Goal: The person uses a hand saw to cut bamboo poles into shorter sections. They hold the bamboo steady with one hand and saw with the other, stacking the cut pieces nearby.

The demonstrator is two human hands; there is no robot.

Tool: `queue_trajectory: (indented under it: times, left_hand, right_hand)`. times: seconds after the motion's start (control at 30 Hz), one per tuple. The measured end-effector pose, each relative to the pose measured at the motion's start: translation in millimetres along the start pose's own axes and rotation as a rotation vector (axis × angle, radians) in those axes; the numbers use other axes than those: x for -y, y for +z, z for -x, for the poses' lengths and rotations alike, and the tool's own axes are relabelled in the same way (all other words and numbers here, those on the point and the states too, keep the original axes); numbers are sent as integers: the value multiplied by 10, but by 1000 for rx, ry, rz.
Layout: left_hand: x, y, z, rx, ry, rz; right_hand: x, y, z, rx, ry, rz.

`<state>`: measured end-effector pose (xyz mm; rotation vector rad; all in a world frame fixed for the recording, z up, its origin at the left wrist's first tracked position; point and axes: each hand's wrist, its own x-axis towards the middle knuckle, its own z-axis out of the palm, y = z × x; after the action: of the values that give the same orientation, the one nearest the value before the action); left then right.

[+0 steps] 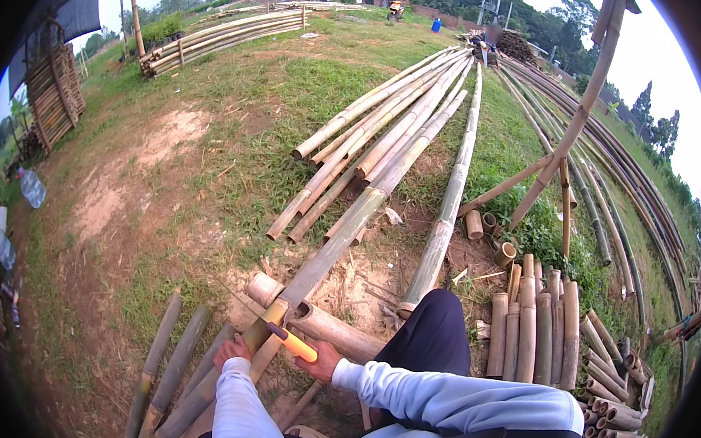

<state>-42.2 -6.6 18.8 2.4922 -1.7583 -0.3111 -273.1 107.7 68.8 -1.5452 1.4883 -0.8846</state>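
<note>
My left hand (232, 350) is closed round a long greenish bamboo pole (342, 216), which runs from the lower left up toward the far pile. In my right hand (320, 362) is the orange-yellow handle of a hand saw (295, 344), its dark front end against the pole just past my left hand. The blade is thin and hard to make out. Beneath the pole lies a thick bamboo log (336, 331) as a support, with a shorter log end (264, 288) on the other side. My bent knee (432, 330) is right of the saw.
Long bamboo poles (393, 125) fan out ahead, where another person (490, 41) is. A single pole (453, 202) lies right of them. Cut bamboo lengths (535, 328) stand at right; more (168, 363) lean at left. A slanting post (575, 120) rises at right. A plastic bottle (32, 188) lies far left.
</note>
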Motion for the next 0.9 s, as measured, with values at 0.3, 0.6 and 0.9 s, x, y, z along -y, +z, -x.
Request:
queue_trajectory:
  times: [0.3, 0.6, 0.9]
  left_hand:
    - [-6, -19, -6, 18, -42, -14]
    - [8, 48, 5, -28, -1, 8]
    - [-68, -59, 26, 33, -44, -16]
  right_hand:
    - [119, -37, 21, 34, 94, -42]
    - [64, -24, 43, 2, 1, -27]
    - [52, -21, 20, 11, 1, -33]
